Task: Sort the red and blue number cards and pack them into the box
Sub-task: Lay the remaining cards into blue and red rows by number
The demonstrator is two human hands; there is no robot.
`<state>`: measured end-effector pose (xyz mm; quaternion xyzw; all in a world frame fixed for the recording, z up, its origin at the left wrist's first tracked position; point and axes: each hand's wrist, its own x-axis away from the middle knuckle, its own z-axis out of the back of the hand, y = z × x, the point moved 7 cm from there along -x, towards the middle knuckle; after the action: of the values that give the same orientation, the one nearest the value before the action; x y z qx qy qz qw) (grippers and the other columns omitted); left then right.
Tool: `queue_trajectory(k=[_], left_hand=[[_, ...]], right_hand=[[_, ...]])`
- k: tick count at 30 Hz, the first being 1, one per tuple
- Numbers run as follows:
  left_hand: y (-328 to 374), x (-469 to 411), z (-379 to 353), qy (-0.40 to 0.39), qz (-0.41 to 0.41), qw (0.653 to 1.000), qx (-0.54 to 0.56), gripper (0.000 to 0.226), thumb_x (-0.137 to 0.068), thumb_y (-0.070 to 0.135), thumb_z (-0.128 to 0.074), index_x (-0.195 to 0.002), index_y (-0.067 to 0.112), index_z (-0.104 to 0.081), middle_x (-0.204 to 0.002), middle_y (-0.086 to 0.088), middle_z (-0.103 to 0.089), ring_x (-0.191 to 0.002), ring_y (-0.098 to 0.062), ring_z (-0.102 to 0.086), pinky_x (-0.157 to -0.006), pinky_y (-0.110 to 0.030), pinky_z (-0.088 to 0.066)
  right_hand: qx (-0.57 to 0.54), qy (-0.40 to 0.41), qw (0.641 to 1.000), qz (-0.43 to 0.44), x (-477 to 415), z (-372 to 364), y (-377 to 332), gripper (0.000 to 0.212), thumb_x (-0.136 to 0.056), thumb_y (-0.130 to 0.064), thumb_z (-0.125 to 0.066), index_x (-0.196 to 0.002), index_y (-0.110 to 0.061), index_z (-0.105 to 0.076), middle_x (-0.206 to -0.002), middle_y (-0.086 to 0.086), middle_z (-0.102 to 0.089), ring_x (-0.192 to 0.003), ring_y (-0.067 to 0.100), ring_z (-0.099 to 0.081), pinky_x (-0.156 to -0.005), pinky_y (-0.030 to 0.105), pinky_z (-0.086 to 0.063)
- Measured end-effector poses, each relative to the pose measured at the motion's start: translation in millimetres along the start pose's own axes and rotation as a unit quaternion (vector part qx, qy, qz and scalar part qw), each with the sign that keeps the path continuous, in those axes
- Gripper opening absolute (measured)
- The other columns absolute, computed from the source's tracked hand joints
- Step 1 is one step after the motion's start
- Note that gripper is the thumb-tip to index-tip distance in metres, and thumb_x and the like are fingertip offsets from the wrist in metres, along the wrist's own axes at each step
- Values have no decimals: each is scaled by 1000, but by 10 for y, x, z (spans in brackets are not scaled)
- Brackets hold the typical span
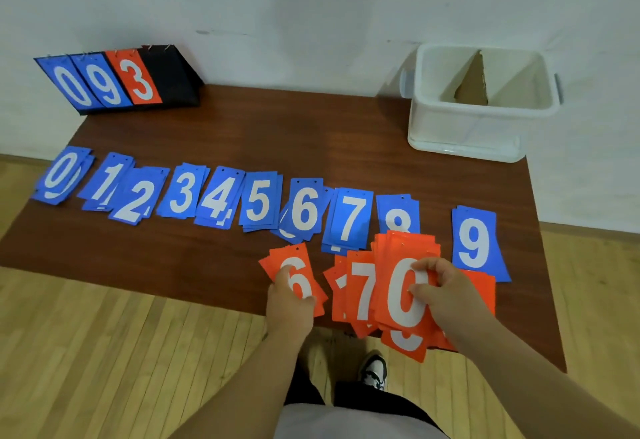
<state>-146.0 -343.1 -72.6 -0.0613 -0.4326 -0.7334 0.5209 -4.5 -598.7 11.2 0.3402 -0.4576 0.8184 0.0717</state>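
Blue number cards lie in a row of small piles from the 0 pile [62,175] at the left to the 9 pile [476,241] at the right. Near the table's front edge my left hand [289,303] holds a small stack of red 6 cards [294,265]. My right hand [446,295] grips a thick stack of red cards with a 0 [398,286] on top. A red 7 pile [356,286] lies between the two stacks. More red cards stick out under the held stack. The white box [478,120] stands at the back right.
A black flip scoreboard [169,75] showing 0, 9, 3 stands at the table's back left against the wall. A cardboard divider [472,82] leans inside the box. The brown table [277,127] is bare between cards and wall. Wooden floor and my shoe [374,371] lie below.
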Motion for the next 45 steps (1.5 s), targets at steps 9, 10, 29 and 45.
queue_trajectory(k=[9, 10, 29, 45], left_hand=[[108, 68, 654, -18, -7, 987, 161, 68, -88, 11, -79, -146, 29, -50, -144, -4, -51, -126, -27, -55, -97, -45, -57], [173, 79, 756, -21, -15, 985, 169, 64, -90, 14, -77, -145, 31, -50, -143, -2, -51, -126, -26, -55, -96, -44, -58], [1594, 88, 1702, -256, -265, 892, 262, 37, -111, 33, -36, -142, 52, -44, -139, 24, -57, -126, 2, -58, -106, -35, -51], [1317, -4, 257, -239, -197, 951, -17, 60, -102, 51, -45, -156, 47, -19, -120, -1, -63, -104, -17, -64, -83, -31, -48]], right_hand=[[-66, 12, 998, 3, 31, -147, -383, 24, -95, -17, -68, -108, -36, -60, -124, -1, -57, -103, 26, -62, -79, 44, -62], [-82, 8, 997, 1, 38, -195, -462, 25, -95, -16, -67, -108, -36, -61, -125, -1, -56, -103, 26, -62, -77, 42, -62], [-233, -37, 968, 85, 240, -1317, -1701, 33, -89, 0, -67, -104, -30, -73, -93, 8, -71, -82, 32, -63, -79, 44, -51], [-51, 121, 988, 80, 213, 20, -869, 30, -92, -11, -69, -107, -36, -63, -110, -7, -67, -91, 15, -69, -79, 40, -62]])
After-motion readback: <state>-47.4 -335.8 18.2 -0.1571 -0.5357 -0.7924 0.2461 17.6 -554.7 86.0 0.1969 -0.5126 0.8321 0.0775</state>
